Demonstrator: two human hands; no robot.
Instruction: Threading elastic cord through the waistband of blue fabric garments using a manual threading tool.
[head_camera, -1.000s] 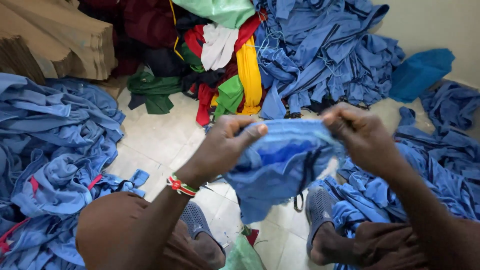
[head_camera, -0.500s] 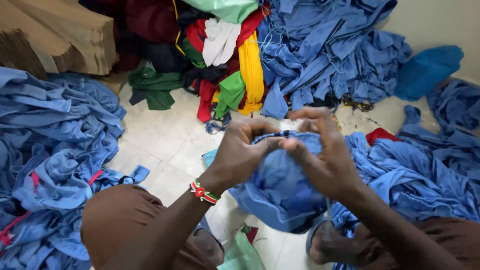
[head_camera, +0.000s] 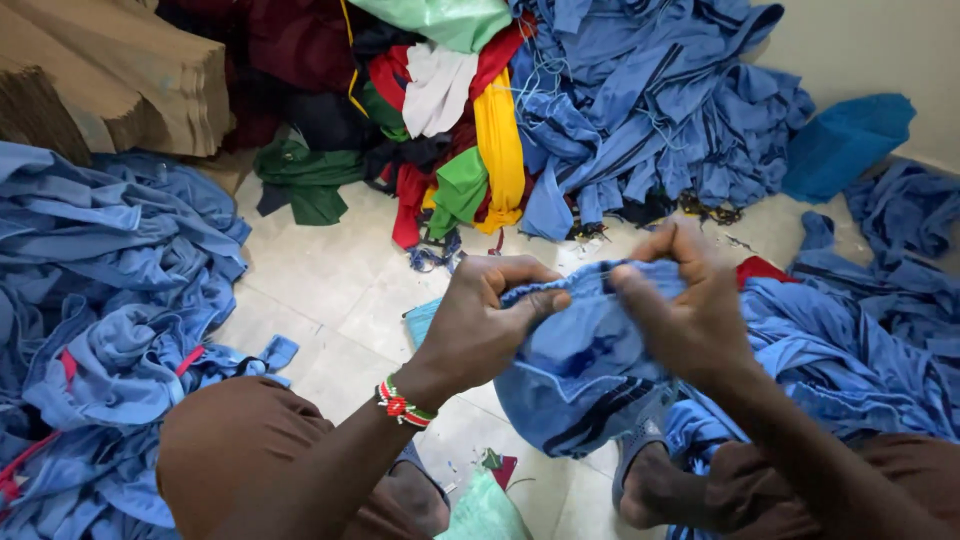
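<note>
Head view: left hand (head_camera: 480, 325) and right hand (head_camera: 690, 310) pinch a blue garment's (head_camera: 585, 375) top edge; loosened fingers could drop it toward the 6 o'clock foot (head_camera: 660, 490).

Blue garment (head_camera: 580, 370), soft knit with dark stripes near its lower hem, bunched and hanging in folds. Pinched along its ribbed top edge between left hand (head_camera: 480, 325) and right hand (head_camera: 690, 310), held up above pale tiled floor, just beside a heap of similar blue cloth.
</note>
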